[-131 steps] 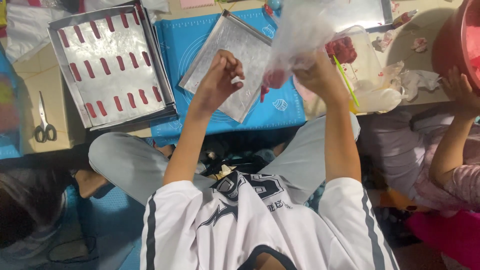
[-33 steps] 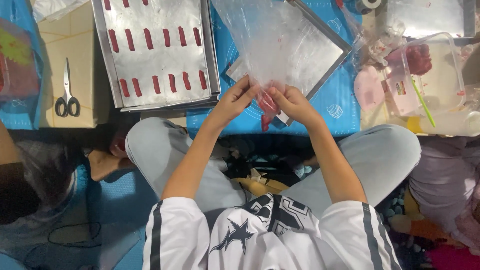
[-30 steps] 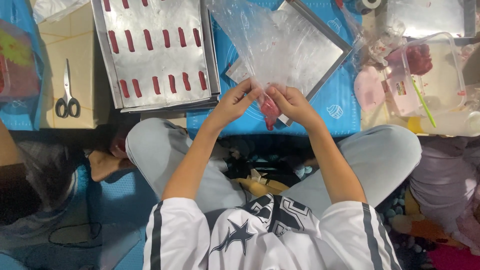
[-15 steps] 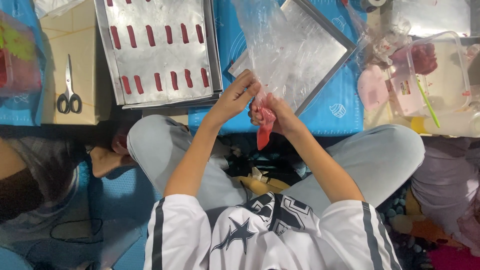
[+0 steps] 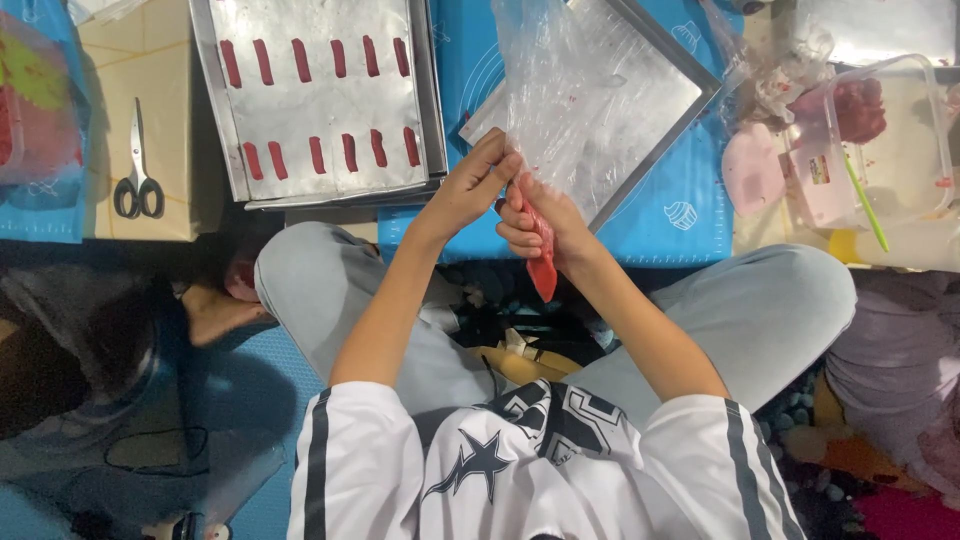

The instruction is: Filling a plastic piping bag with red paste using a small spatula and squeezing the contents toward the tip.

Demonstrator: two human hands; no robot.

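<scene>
We clench the red-filled tip of the clear piping bag [image 5: 560,130] in our right hand [image 5: 540,225] while our left hand [image 5: 470,185] pinches its plastic above, over the empty tray [image 5: 690,85].

Scissors [image 5: 138,185] on beige board left, tray [image 5: 232,150] w/ red strips beside.

A clear plastic piping bag [image 5: 590,110] rises from between the person's fingers [image 5: 520,215], its red-filled tip [image 5: 543,270] poking out just below them. Well off to the right of the fingers, a clear plastic tub [image 5: 870,140] carries a small white-and-red label [image 5: 822,170] on its near wall. Far left of the fingers lies a bright red-and-green packet [image 5: 35,100].
</scene>
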